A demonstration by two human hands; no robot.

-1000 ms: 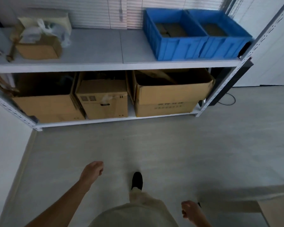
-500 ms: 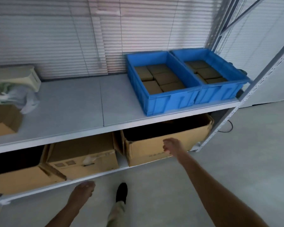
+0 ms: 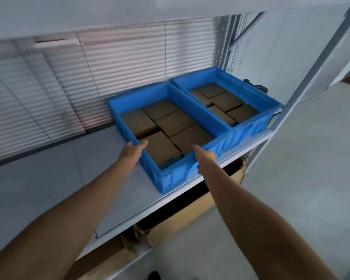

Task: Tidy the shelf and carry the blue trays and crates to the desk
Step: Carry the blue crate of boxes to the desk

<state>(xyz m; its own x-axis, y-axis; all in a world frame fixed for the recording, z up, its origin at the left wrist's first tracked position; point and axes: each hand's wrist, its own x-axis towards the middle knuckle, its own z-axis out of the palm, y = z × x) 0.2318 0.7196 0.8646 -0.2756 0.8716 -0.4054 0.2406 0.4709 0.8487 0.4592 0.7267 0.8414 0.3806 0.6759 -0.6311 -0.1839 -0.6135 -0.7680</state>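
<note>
Crate rim is clasped by left hand and right hand, thumbs inside, for lifting off the shelf.

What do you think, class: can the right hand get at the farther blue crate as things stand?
Probably yes, once it lets go. The right hand grips the front rim of the near crate; the farther crate stands right beside it, front wall bare, nothing between.

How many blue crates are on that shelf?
2. The left crate, gripped by the left hand and right hand, and the right crate alongside it, by the shelf post.
</note>
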